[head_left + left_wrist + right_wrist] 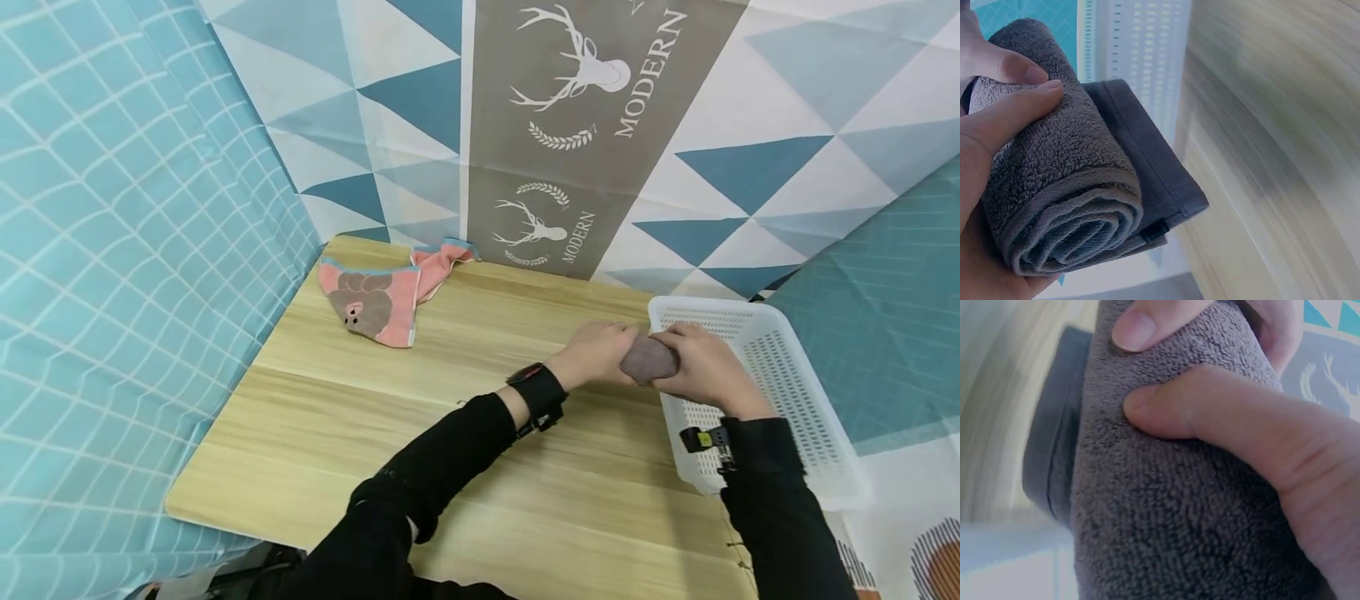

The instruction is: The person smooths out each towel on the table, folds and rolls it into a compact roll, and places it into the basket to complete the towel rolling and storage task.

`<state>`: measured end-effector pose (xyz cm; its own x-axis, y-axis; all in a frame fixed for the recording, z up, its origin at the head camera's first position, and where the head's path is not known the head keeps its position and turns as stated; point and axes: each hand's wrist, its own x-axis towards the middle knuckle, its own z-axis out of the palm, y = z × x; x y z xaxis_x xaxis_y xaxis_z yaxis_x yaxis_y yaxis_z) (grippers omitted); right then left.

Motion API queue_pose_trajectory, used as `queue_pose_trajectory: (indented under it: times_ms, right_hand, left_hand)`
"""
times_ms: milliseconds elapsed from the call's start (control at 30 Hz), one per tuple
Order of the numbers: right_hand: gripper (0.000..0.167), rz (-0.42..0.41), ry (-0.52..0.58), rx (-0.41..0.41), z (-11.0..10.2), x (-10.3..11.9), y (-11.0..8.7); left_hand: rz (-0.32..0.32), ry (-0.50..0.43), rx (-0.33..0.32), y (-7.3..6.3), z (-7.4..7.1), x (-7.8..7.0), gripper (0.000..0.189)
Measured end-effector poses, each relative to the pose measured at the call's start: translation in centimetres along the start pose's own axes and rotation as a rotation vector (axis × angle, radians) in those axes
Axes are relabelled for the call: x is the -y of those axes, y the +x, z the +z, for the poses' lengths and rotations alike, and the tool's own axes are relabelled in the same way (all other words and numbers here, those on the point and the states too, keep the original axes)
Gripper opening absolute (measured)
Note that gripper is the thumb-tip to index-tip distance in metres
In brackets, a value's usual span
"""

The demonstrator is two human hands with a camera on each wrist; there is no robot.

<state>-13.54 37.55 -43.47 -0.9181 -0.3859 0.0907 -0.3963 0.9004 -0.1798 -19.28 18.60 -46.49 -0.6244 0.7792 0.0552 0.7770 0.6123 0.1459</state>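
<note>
A grey-brown terry towel [649, 360] is rolled up, its spiral end facing the camera in the left wrist view. Both hands hold it above the table, beside the white basket's near-left side. My left hand [596, 354] grips one end, thumb laid along the top of the roll. The other end is in my right hand [701, 367], whose thumb presses on the pile near the left thumb in the right wrist view. From under the roll sticks out a flat hemmed flap [1147, 156] with a small dark tag. The fingers beneath the roll are mostly hidden.
A white perforated basket [813, 400] stands at the table's right edge, below my right forearm. At the back left of the wooden table [315, 433] lies a crumpled pink towel [401, 312] with a bear pattern. Patterned cloth hangs behind and to the left.
</note>
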Motion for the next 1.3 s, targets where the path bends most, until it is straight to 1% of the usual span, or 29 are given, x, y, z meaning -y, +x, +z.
queue_pose_trajectory:
  times_ms: [67,133,267,400,467,500,600,667,733,833,933,1067,1167,1233,1300]
  right_hand:
    - [0.058,0.012,-0.005,-0.009,-0.6,-1.0,-0.9]
    - [0.058,0.016,-0.004,-0.016,-1.0,-1.8,-1.8]
    - [0.059,0.027,0.009,-0.011,-1.8,-3.3,-3.4]
    - [0.060,0.072,0.013,0.007,-3.2,-4.9,-5.4]
    - [0.059,0.086,0.018,0.014,-3.5,-5.7,-6.6]
    - [0.059,0.087,0.016,0.016,-3.5,-6.1,-7.2]
    - [0.059,0.087,0.049,0.053,-2.9,-6.9,-8.6]
    - [0.059,0.109,0.083,0.086,-2.3,-7.3,-9.2]
    - [0.059,0.148,0.120,0.112,-2.0,-7.8,-9.7]
    - [0.060,0.200,0.141,0.116,-1.8,-8.4,-10.3]
    - [0.060,0.209,0.133,0.111,-1.5,-8.9,-10.9]
    - [0.060,0.210,0.119,0.102,-1.0,-9.6,-11.4]
    - [0.059,0.223,0.107,0.111,-0.1,-10.1,-11.6]
    - [0.058,0.211,0.110,0.113,1.0,-10.5,-11.7]
    - [0.058,0.202,0.133,0.129,2.2,-11.0,-11.9]
  left_hand:
    - [0.016,-0.011,0.002,1.0,0.0,-1.2,0.078]
    - [0.017,-0.019,0.015,1.8,0.1,-2.2,0.077]
    - [0.018,-0.024,0.052,2.8,0.2,-4.2,0.076]
    - [0.073,-0.041,0.047,4.0,0.4,-6.4,0.073]
    - [0.113,-0.060,0.038,4.3,0.9,-7.5,0.072]
    - [0.125,-0.080,0.044,4.3,1.2,-7.9,0.072]
    - [0.143,-0.130,0.069,4.1,2.3,-9.0,0.072]
    - [0.143,-0.153,0.086,3.9,3.0,-9.5,0.072]
    - [0.147,-0.149,0.074,3.9,3.2,-9.8,0.071]
    - [0.168,-0.142,0.050,4.2,3.4,-10.3,0.069]
    - [0.182,-0.147,0.046,4.5,3.7,-10.8,0.068]
    - [0.177,-0.149,0.075,5.1,4.6,-11.4,0.068]
    - [0.169,-0.122,0.131,5.6,5.6,-11.7,0.069]
    - [0.177,-0.089,0.158,5.7,6.5,-11.8,0.069]
    - [0.200,-0.026,0.158,5.6,7.3,-11.9,0.066]
